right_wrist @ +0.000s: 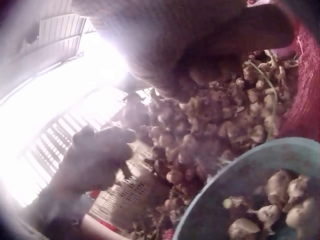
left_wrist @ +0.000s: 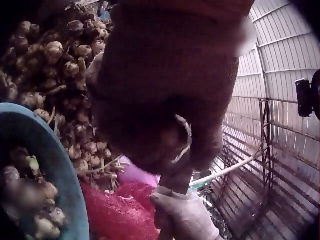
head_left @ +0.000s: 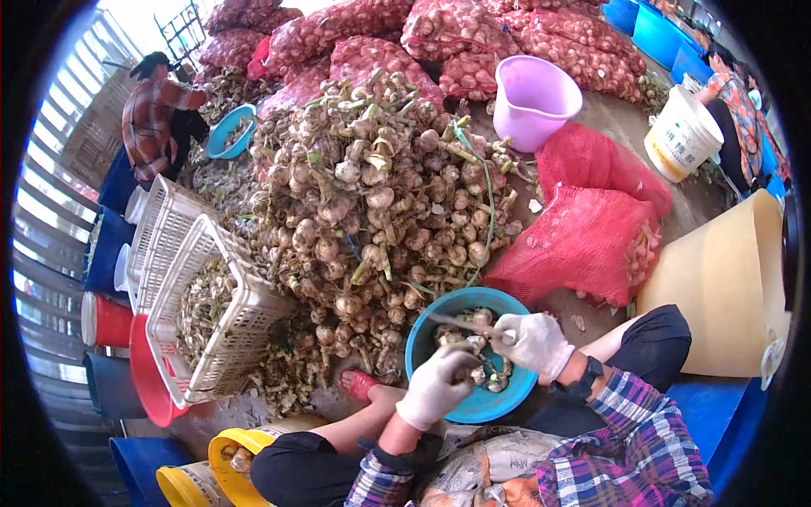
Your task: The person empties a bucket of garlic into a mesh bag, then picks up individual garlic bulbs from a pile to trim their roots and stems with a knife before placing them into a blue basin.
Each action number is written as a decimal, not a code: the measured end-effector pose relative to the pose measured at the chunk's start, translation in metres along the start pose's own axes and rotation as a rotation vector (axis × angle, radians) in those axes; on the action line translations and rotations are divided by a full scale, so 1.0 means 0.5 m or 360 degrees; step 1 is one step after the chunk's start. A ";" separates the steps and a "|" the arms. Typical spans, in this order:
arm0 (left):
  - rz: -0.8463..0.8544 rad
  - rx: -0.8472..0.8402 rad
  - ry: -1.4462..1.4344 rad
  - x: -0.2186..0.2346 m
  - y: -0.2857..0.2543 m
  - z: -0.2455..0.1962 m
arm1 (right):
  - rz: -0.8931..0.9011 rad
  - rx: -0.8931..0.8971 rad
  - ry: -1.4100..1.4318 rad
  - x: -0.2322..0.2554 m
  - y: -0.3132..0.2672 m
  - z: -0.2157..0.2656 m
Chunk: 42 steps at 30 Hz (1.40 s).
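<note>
Both hands wear white knitted gloves over a blue basin [head_left: 416,346] holding several garlic bulbs [head_left: 500,372]. My right hand [head_left: 534,344] grips a knife [head_left: 460,323]; its blurred blade reaches left across the basin. In the left wrist view, the flat blade [left_wrist: 175,181] runs from the gloved right hand [left_wrist: 187,217] up to the left hand. The soiled fingers of my left hand [head_left: 438,386] curl round what looks like a garlic bulb, mostly hidden and dark. A pale curved strip [left_wrist: 184,137] shows by these fingers in the left wrist view.
A large heap of garlic [head_left: 363,220] rises beyond the basin. Red net sacks [head_left: 583,241] and a cream tub [head_left: 718,287] stand to the right, a white crate [head_left: 253,325] to the left. A purple bucket [head_left: 532,106] stands farther back. Other people [head_left: 156,118] sit at both sides.
</note>
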<state>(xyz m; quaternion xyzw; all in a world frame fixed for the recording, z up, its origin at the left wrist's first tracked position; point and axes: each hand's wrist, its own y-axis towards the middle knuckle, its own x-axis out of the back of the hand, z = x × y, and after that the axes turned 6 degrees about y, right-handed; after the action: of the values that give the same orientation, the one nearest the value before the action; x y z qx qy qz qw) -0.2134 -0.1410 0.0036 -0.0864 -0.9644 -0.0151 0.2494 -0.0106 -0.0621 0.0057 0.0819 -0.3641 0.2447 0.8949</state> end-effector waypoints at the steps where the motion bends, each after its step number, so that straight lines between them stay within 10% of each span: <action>1: 0.0030 -0.0163 0.0349 -0.005 0.001 0.003 | 0.0044 0.0106 0.0021 -0.003 0.002 0.008; 4: -0.0023 -0.0441 0.0801 0.003 -0.005 -0.028 | 0.0533 0.0104 -0.0125 0.000 0.019 -0.085; 5: 0.0014 -0.0471 0.0786 0.019 -0.009 -0.051 | 0.0767 -0.0315 -0.0574 0.028 0.025 -0.090; 8: 0.0436 -0.0254 0.0084 0.034 -0.001 -0.036 | 0.0217 -0.0251 -0.0153 0.034 0.008 -0.103; 10: 0.0110 -0.0262 0.0167 0.027 0.021 0.049 | 0.0141 -0.0237 -0.0136 0.043 0.019 -0.082; 12: -0.0233 0.0768 -0.0073 0.047 0.045 0.174 | 0.0036 -0.0261 -0.0078 0.026 0.006 -0.082; 13: -0.0305 0.1282 -0.0060 0.086 0.060 0.090 | 0.0073 -0.0204 -0.0127 0.016 -0.001 -0.087; 14: 0.0253 0.1417 0.0960 0.074 0.070 0.261 | 0.0074 -0.0116 -0.0199 0.015 0.013 -0.095; 19: -0.0162 0.1984 0.0561 -0.052 -0.002 0.619 | 0.0120 -0.0307 -0.0201 -0.006 0.029 -0.112; 22: -0.0296 0.1371 -0.0411 0.016 0.014 0.496 | 0.0042 -0.0279 -0.0115 0.009 0.036 -0.100; 31: -0.0051 0.0653 -0.0951 0.076 0.078 0.036 | -0.0100 0.0281 0.0002 -0.001 0.017 0.015; 42: -0.0364 0.0379 -0.0967 -0.007 0.016 0.017 | -0.0179 0.0750 -0.0139 0.015 -0.031 0.052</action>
<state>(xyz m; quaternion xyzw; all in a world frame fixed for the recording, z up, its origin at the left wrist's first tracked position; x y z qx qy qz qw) -0.2132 -0.1328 -0.0056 0.0515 -0.9931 0.0961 -0.0442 -0.0140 -0.0811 0.0303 0.3190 -0.3303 0.2689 0.8467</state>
